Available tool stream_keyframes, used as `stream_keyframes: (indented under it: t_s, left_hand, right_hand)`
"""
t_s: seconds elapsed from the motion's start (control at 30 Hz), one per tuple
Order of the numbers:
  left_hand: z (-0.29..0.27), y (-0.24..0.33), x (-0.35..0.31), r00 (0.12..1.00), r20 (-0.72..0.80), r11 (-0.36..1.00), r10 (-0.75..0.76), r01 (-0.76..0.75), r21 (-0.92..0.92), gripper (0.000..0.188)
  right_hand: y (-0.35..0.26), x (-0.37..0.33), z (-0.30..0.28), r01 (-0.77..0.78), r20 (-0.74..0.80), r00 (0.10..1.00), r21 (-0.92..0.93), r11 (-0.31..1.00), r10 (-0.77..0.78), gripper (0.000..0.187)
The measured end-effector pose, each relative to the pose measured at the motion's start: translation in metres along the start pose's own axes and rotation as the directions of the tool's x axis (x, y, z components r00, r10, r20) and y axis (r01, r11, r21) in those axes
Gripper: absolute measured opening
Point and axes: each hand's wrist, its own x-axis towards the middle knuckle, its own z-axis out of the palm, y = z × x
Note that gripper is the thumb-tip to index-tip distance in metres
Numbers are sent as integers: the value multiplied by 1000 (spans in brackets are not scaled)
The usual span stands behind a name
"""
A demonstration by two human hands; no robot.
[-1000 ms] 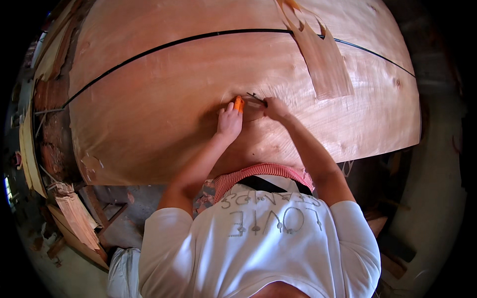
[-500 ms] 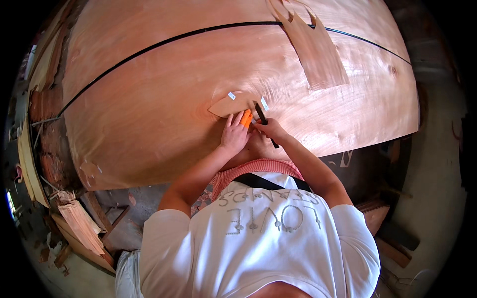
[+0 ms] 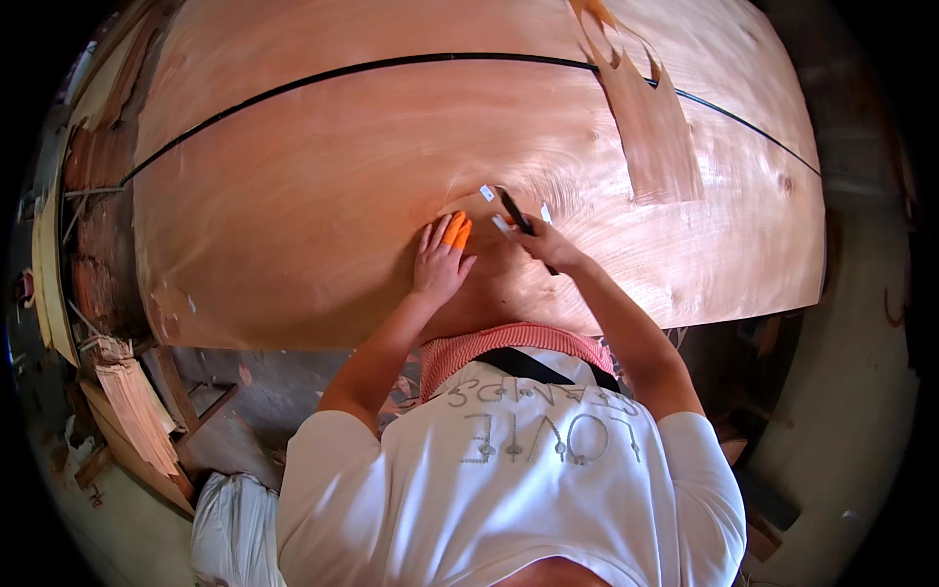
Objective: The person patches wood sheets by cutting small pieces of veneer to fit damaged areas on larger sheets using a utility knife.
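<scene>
A large sheet of reddish-brown wood veneer spreads out in front of me. On it lies a small veneer patch, partly hidden by my hands, with a white tape piece at its upper edge. My left hand rests flat at the patch's left part, fingers stretched, orange covers on two fingertips. My right hand grips a slim black knife-like tool, its upper end over the patch. A small white strip shows at the right fingertips. Another white tape piece sits just beyond that hand.
A black cord crosses the sheet's far part. A torn veneer strip lies over it at the far right. Stacked veneer scraps and a white sack are at the lower left.
My left hand has slid left, away from my right hand, and its fingers now spread on the sheet. A white strip now shows at my right fingertips. The view has shifted slightly.
</scene>
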Motion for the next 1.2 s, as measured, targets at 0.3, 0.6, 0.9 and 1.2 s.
stream_keyframes:
  t_s: [0.3, 0.6, 0.9, 1.2]
  left_hand:
    - [-11, -25, -14, 982, -186, 999, -29, 25, -26, 41]
    - [-16, -45, -5, 999, 51, 998, 11, -14, 58, 62]
    - [-59, -37, 0, 942, 329, 996, 72, -88, 35, 50]
    - [-48, 5, -49, 970, 238, 975, 43, 10, -220, 48]
  right_hand:
    - [20, 92, 85, 83, -255, 959, -172, 982, -126, 38]
    - [5, 91, 95, -18, -330, 940, -304, 953, -87, 36]
    - [35, -3, -34, -105, -433, 886, -534, 839, -164, 34]
    - [65, -61, -155, -653, -844, 524, -484, 583, -114, 57]
